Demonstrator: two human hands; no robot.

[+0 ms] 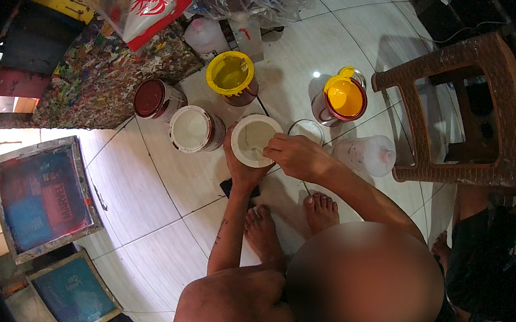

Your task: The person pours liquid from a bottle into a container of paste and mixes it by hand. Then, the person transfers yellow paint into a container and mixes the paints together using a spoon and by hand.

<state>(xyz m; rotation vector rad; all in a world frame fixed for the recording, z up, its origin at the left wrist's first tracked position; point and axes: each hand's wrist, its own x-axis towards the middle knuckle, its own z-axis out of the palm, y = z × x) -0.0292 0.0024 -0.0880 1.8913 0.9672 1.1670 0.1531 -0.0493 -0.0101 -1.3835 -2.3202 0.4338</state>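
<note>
Ranged on the tiled floor (162, 202): a can of red paint (153, 98), a can of white paint (192, 129), a yellow-lidded tub (231, 74), an orange-filled can (344, 98), a clear plastic jug (366, 154) lying on its side. At left, two framed printing screens (43, 197), beyond them a paint-spattered board (112, 68). At right, a brown wicker stool (465, 111).

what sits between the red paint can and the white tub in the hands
In the head view, one open can of white paint lies between the red paint can and the hand-held white tub.

left hand (242, 169) cups a white tub (254, 139); right hand (295, 156) reaches inside.
</note>
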